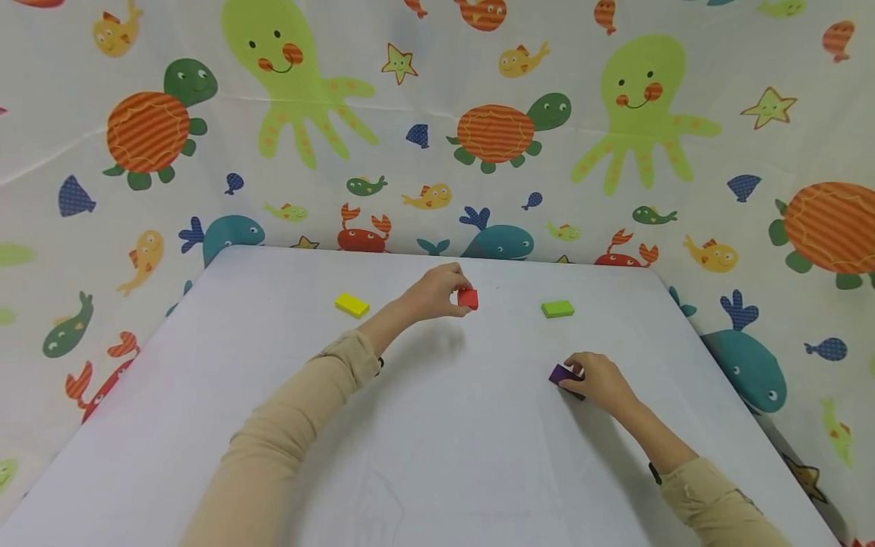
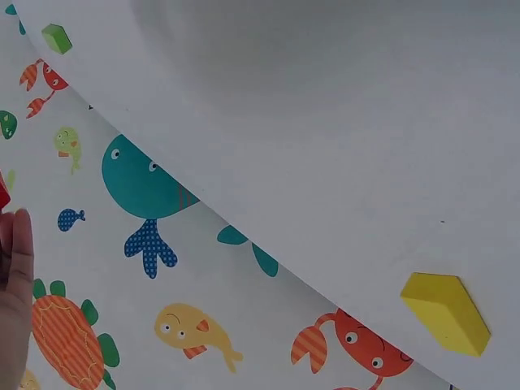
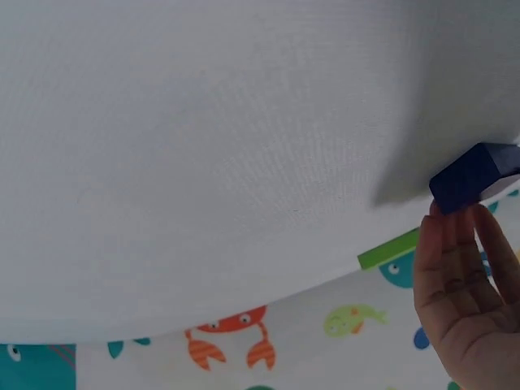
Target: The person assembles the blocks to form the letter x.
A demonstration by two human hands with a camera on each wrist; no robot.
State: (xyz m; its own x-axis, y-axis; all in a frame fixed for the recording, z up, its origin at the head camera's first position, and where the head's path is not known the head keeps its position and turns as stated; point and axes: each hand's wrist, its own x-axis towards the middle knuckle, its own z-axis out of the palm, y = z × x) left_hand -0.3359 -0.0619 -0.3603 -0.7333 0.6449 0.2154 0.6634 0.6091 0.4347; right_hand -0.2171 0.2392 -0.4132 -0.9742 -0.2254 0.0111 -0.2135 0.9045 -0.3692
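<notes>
Near the far middle of the table, my left hand (image 1: pixel 437 292) pinches a red block (image 1: pixel 468 298) between thumb and fingers, with a shadow on the cloth below it. Only a sliver of that red block (image 2: pixel 3 193) shows at the edge of the left wrist view. My right hand (image 1: pixel 600 384), nearer and to the right, grips a dark purple block (image 1: pixel 566 378) by its sides. In the right wrist view the purple block (image 3: pixel 467 179) is tilted at the fingertips. A yellow block (image 1: pixel 352 305) lies left of my left hand, and a green block (image 1: pixel 557 309) lies beyond my right hand.
A white cloth covers the table (image 1: pixel 424 456). Behind it and along its sides hangs a curtain (image 1: pixel 410 99) printed with sea animals. The table's far edge runs just beyond the yellow and green blocks.
</notes>
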